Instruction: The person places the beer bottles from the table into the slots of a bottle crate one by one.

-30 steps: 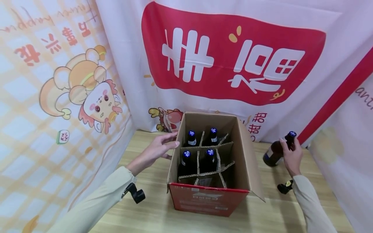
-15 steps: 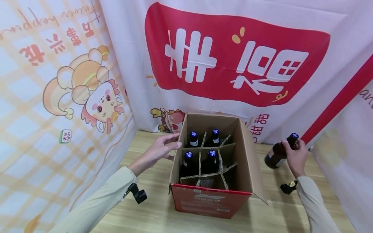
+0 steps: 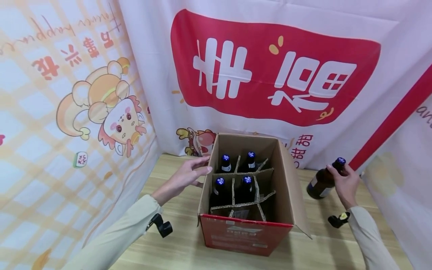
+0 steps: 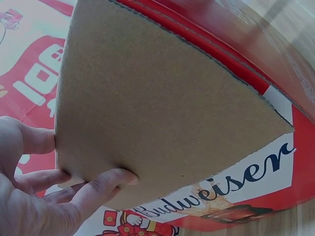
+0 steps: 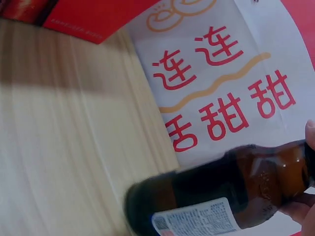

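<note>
In the head view, my right hand [image 3: 347,183] grips a brown glass beer bottle [image 3: 320,183] by the neck. The bottle has a blue cap and stands on the table right of the box. The right wrist view shows the bottle's white label [image 5: 197,220]. At the left rim of an uncapped cardboard box [image 3: 246,236], my left hand [image 3: 185,176] touches the edge with the thumb. Its other fingers press on the outward-folded flap [image 4: 162,113] in the left wrist view. Several blue-capped bottles [image 3: 247,187] stand upright between cardboard dividers [image 3: 237,173] in the box.
The box's right flap [image 3: 297,187] sticks outward, between the box and the bottle. Behind the wooden table [image 3: 182,228] hangs a white and red printed cloth [image 3: 270,71], and a checked cloth [image 3: 84,123] borders the left side.
The head view has shifted slightly, so everything sits a little lower and further right. Both hands keep their holds, and the bottle stays at its place beside the box.
</note>
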Demonstrator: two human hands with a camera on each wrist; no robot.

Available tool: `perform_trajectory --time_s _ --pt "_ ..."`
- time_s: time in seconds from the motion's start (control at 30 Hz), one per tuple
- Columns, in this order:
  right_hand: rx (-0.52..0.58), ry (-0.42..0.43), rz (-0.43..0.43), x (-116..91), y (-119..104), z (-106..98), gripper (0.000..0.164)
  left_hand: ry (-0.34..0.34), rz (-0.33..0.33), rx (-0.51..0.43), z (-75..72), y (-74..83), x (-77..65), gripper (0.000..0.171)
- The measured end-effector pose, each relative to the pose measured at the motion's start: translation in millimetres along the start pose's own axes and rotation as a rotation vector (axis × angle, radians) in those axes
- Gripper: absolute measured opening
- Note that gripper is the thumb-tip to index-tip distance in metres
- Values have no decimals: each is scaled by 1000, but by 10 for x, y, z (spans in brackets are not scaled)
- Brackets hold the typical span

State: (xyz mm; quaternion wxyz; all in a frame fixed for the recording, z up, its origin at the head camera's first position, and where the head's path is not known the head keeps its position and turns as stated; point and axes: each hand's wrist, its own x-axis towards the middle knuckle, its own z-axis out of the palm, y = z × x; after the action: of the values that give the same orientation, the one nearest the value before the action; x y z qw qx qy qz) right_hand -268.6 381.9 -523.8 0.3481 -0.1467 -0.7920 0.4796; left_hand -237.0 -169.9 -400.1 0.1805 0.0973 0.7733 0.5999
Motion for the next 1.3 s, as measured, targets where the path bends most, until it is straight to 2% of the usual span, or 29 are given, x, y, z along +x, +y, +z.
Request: perform_trajectory --time_s 0.2,0.33,0.53,0.77,0.97,1.1,1.3 --pt "-36 -37 18 -76 -167 -88 25 -1 2 -18 8 3 -19 66" --pt "-43 -37 16 -100 -406 -146 21 -2 -3 -3 9 17 -9 66" --pt "-23 -40 -15 -43 -1028 -329 25 -8 -1 15 5 25 -1 66" --pt "-6 -35 -132 -54 -1831 -521 27 -6 -8 4 -6 21 -5 67" --pt "38 -55 -147 -114 -2486 -615 29 -19 -1 -18 -10 17 22 67" --pt "14 -154 -177 -191 -2788 -673 36 -27 1 -27 -9 11 24 68" --pt "24 -332 -196 -417 -3085 -649 47 -9 -7 0 -4 16 -10 66"
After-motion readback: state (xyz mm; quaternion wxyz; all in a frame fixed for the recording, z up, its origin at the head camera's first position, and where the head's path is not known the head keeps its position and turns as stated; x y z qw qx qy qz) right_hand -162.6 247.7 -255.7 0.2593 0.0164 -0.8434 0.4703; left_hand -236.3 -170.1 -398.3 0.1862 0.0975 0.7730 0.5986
